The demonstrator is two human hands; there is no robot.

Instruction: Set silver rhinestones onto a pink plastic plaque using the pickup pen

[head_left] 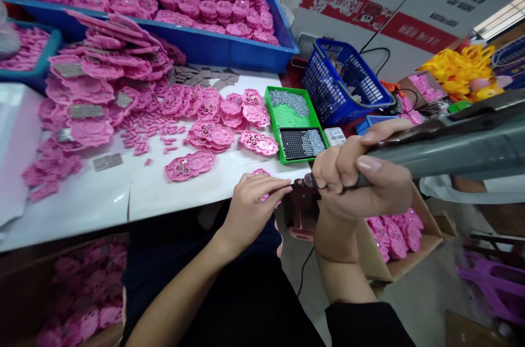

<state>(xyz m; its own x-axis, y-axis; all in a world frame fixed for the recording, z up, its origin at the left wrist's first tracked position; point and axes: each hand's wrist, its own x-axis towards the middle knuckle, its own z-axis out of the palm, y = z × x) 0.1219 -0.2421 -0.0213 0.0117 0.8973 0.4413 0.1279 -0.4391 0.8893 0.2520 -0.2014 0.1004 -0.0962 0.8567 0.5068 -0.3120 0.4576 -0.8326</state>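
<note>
The left hand (253,196) lies palm down with its forearm running in from seven o'clock, wrist straight, fingers stretched toward three o'clock and pressed close together. The right hand (361,180) sits just beside it at three o'clock, curled in a tight fist grip, knuckles up, thumb laid along the top. Its forearm rises steeply from six o'clock, wrist bent.

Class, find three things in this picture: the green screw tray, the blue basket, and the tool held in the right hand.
green screw tray (274,117), head view, on its bare left rim.
blue basket (328,90), head view, on its mesh side wall.
tool (451,152), head view, on its grey body beyond the right hand (361,177).
</note>
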